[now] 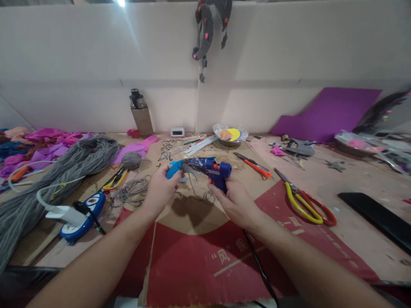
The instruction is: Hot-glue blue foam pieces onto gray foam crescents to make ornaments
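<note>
Blue piece (173, 170) in left hand (163, 185), glue gun (220, 171) in right hand (236, 197)

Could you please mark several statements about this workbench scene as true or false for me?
1. The right hand holds a blue glue gun. True.
2. The left hand holds a yellow piece. False: it holds a blue piece.
3. The scissors have one yellow handle and one red handle. True.
4. The blue-and-white power strip lies to the right of the scissors. False: it lies on the left side, beyond the left forearm.
5. A small white device with a dark display stands near the wall. True.
</note>
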The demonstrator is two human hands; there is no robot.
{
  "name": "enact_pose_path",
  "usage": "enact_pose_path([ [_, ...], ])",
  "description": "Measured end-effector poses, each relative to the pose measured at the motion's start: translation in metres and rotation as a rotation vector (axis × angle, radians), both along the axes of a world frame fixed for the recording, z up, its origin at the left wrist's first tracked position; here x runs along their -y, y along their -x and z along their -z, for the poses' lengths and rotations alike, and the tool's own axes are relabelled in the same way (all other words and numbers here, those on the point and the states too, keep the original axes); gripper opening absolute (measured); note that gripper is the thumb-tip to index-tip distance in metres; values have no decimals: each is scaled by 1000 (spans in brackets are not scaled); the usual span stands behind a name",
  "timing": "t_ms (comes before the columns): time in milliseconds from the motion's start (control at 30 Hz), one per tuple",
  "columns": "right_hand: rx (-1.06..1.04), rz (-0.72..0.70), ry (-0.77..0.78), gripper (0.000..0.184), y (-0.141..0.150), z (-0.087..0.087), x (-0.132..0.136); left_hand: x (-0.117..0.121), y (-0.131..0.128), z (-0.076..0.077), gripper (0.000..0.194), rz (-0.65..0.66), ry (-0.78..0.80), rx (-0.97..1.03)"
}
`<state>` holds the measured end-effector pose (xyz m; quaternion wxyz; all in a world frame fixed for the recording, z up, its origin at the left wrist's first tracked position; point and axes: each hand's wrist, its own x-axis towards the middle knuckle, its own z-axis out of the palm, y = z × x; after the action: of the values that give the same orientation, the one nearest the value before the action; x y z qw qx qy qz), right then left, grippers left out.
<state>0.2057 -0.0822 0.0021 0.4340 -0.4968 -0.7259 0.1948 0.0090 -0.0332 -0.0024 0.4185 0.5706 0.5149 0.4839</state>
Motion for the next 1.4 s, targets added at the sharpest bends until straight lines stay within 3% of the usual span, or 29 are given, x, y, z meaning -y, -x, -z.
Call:
enact_pose_path([
  [800,-13,-38,-59,26,1,2,0,1,-1,-3,18,-2,-13,-27],
  [1133,-15,-18,-32,27,0,0,0,-1,2,3,20,20,-18,2],
  [1400,-37,-27,2,11,2,3,0,-2,2,2,22,3,-8,16],
])
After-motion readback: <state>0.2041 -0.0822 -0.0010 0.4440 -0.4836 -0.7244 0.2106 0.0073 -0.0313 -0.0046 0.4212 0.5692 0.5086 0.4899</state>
